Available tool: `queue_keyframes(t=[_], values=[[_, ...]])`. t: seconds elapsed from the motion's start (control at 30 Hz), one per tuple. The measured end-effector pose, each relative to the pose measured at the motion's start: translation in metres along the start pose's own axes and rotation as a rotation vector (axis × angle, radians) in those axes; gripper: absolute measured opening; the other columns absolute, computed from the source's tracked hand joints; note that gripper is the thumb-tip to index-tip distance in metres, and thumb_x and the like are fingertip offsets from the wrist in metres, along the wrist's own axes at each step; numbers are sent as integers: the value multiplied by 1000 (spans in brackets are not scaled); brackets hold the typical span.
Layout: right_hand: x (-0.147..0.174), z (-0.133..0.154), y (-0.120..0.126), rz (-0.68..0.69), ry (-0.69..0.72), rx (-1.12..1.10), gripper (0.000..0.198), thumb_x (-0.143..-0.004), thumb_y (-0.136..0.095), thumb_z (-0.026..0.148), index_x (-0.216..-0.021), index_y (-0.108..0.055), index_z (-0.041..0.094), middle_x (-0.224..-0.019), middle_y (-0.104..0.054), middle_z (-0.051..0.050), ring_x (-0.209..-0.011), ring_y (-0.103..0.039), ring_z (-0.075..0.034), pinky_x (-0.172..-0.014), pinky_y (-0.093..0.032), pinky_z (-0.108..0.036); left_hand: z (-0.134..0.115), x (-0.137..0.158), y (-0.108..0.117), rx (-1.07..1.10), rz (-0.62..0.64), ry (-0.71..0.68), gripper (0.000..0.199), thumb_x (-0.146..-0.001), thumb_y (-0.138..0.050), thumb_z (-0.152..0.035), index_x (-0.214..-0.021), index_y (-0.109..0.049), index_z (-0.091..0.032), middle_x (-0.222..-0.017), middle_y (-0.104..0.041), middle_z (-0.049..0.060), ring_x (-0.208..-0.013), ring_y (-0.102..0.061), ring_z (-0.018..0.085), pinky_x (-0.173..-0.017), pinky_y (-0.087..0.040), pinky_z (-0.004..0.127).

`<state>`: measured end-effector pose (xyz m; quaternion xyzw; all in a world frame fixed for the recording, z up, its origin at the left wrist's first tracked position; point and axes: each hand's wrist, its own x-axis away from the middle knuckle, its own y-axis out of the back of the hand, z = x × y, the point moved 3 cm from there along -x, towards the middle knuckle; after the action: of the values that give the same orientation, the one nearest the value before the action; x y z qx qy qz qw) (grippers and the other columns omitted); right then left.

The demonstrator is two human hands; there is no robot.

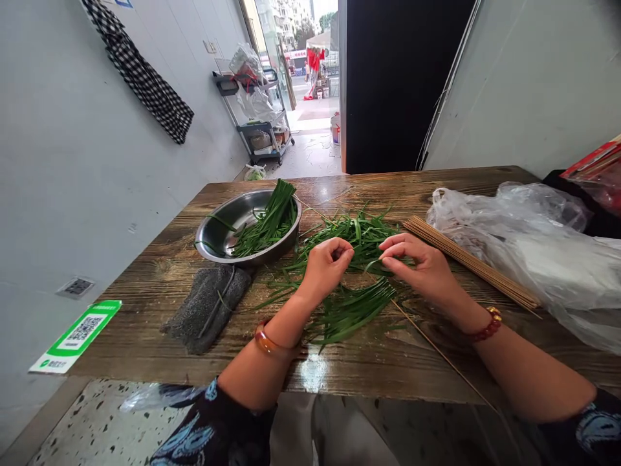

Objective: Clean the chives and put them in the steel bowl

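My left hand (pixel 326 266) is closed in a pinch above the table; a tiny green tip shows at its fingers, too small to name. Facing it, my right hand (pixel 416 262) pinches a thin chive leaf (pixel 371 265) between thumb and forefinger. Behind both hands lies a loose heap of green chives (pixel 356 228). Below them a flatter, neater bunch of chives (pixel 356 312) rests on the wood, with a single bamboo skewer (pixel 439 349) running from its right end toward the table's front edge. More chives (pixel 274 217) lean in a steel bowl (pixel 209 234) at the left.
A bundle of bamboo skewers (pixel 473 264) lies right of my right hand, against clear plastic bags (pixel 528 239). On the left side of the wooden table (pixel 145 310) are a dark grey cloth (pixel 208 310) and a green-and-white QR card (pixel 80 336). Beyond stands a trolley (pixel 262 126) by the doorway.
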<state>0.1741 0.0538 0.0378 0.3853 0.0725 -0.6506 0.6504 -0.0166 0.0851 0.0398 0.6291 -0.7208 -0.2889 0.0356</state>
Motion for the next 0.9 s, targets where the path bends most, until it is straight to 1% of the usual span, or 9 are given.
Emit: queue_keyframes(t=[0.1, 0.17, 0.27, 0.4, 0.67, 0.9], values=[[2, 12, -5, 84, 20, -88, 9, -84, -62, 20, -76, -66, 21, -89, -68, -3, -85, -63, -16, -80, -49, -32, -3, 1, -4, 4, 25, -20, 11, -79, -57, -22, -71, -61, -15, -59, -51, -3, -57, -43, 9, -54, -34, 22], [3, 15, -9, 120, 19, -108, 11, -85, -60, 19, -75, -65, 21, -84, -68, -2, -80, -62, -15, -76, -48, -30, -6, 3, -7, -8, 48, -40, 10, -79, -57, -21, -71, -61, -15, -60, -51, -3, -57, -44, 9, -55, -34, 22], [3, 12, -10, 84, -6, -33, 13, -84, -59, 16, -73, -64, 20, -76, -66, -1, -73, -60, -14, -70, -45, -29, -11, 5, -11, -46, 80, -72, 10, -79, -58, -19, -71, -62, -15, -61, -52, -3, -58, -44, 9, -57, -35, 22], [3, 7, -10, 21, -22, 75, 13, -83, -60, 16, -70, -62, 20, -72, -64, 0, -70, -58, -14, -68, -43, -29, -15, 8, -13, -43, 122, -96, 9, -79, -58, -19, -72, -64, -15, -61, -53, -3, -59, -45, 9, -57, -35, 22], [4, 5, -11, 13, -24, 126, 14, -83, -61, 18, -69, -61, 20, -71, -64, 0, -69, -58, -15, -67, -42, -29, -17, 9, -15, 2, 153, -105, 9, -79, -58, -19, -73, -64, -15, -63, -54, -2, -59, -45, 9, -56, -35, 22], [3, 3, -11, 5, -36, 145, 16, -83, -60, 18, -68, -59, 20, -69, -63, 0, -67, -56, -14, -65, -42, -29, -18, 10, -16, 38, 193, -71, 10, -80, -57, -18, -77, -65, -14, -64, -55, -2, -61, -47, 9, -58, -37, 22]])
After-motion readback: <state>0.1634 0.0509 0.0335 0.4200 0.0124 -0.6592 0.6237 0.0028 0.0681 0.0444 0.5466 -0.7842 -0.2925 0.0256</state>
